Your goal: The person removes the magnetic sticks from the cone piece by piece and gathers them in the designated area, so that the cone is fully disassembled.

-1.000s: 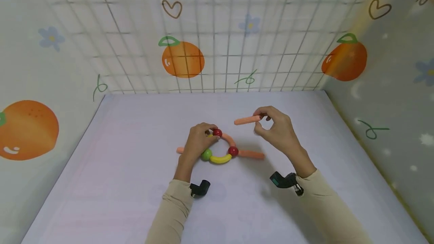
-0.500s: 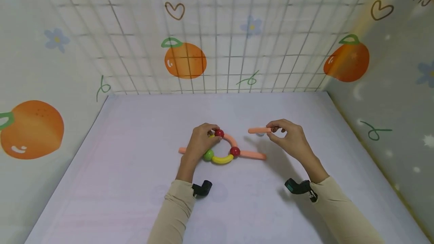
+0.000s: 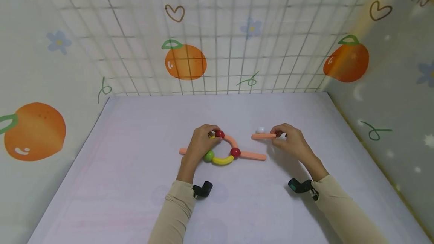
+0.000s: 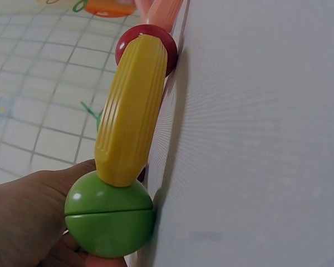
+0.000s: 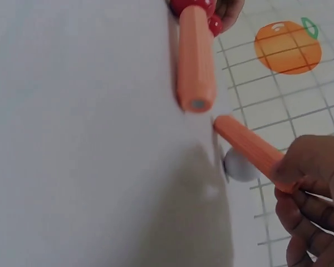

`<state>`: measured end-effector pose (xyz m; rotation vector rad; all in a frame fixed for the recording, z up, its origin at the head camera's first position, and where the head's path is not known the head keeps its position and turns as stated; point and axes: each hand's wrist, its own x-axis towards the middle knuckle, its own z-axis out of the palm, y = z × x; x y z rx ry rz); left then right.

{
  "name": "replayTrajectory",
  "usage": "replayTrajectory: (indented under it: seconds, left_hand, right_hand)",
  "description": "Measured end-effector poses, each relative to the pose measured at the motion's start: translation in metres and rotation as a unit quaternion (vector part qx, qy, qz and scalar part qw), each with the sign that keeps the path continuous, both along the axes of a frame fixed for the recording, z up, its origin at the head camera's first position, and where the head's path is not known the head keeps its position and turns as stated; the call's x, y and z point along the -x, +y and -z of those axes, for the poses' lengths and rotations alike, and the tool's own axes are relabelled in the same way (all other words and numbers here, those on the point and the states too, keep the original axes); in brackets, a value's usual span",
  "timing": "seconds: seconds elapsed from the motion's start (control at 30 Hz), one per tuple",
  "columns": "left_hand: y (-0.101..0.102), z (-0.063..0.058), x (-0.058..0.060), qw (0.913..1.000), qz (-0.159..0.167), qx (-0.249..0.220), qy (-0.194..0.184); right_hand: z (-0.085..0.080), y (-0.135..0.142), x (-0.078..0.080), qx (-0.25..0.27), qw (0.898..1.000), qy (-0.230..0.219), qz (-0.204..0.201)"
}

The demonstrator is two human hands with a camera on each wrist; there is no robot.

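My left hand pinches a red ball at the far side of a ring on the table. The ring also has a curved orange rod, a second red ball, a curved yellow rod and a green ball; its left side is partly hidden by my hand. Straight orange rods stick out right and left. Between thumb and fingers, my right hand holds a loose straight orange rod. A white ball lies just behind that rod; whether they touch I cannot tell.
The pale tabletop runs back to a grid-patterned curtain printed with oranges. Patterned walls close off both sides. Each wrist carries a small black camera mount.
My right hand has moved right and down toward the table with the orange rod, and the white ball now shows behind it. My left hand stays on the red ball.
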<state>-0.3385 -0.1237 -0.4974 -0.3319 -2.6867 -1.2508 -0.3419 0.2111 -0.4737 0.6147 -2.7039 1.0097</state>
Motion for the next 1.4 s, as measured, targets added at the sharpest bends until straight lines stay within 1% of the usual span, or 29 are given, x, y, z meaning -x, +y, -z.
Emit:
replayTrajectory:
  seconds: [0.07,0.27,0.37,0.67,0.77,0.8,0.9,1.0,1.13,1.27,1.33,1.4]
  left_hand:
    - [0.0,0.001,0.0,1.0,-0.002,0.001,0.002]
    - [-0.001,0.001,-0.002,1.0,0.004,-0.004,0.0]
    - [0.0,0.001,-0.002,1.0,0.006,-0.002,0.002]
    - [0.0,0.003,-0.001,1.0,-0.008,0.003,-0.001]
    - [0.001,0.001,-0.001,0.9999,-0.007,0.013,-0.003]
    - [0.001,0.0,-0.001,0.9997,-0.004,0.023,-0.002]
    - [0.002,-0.004,-0.004,0.9984,0.015,0.053,0.011]
    - [0.003,-0.01,-0.01,0.9965,0.058,0.053,0.028]
    - [0.008,-0.016,-0.018,0.9923,0.119,0.031,0.018]
    - [0.016,-0.017,-0.023,0.9892,0.143,0.031,-0.001]
    - [0.019,-0.015,-0.024,0.9879,0.153,0.028,-0.002]
    - [0.023,-0.013,-0.026,0.9858,0.165,0.03,0.006]
  right_hand:
    - [0.001,0.001,0.003,-0.013,1.0,-0.004,0.0]
    - [0.008,0.005,0.013,-0.042,0.999,0.007,0.0]
    - [0.01,0.006,0.016,-0.051,0.999,0.001,0.001]
    - [0.015,0.008,0.019,-0.055,0.998,-0.032,-0.002]
    - [0.014,0.01,0.017,-0.054,0.998,-0.033,0.001]
    - [0.012,0.01,0.016,-0.052,0.998,-0.034,0.002]
    - [0.008,0.008,0.009,-0.04,0.999,-0.027,-0.003]
    - [0.003,0.003,0.001,-0.029,0.999,-0.014,-0.024]
    - [-0.003,-0.01,-0.01,-0.026,0.998,-0.002,-0.054]
    - [-0.005,-0.023,-0.022,-0.033,0.997,-0.01,-0.076]
    - [-0.003,-0.028,-0.026,-0.039,0.995,-0.006,-0.092]
    - [0.0,-0.031,-0.03,-0.047,0.994,0.004,-0.102]
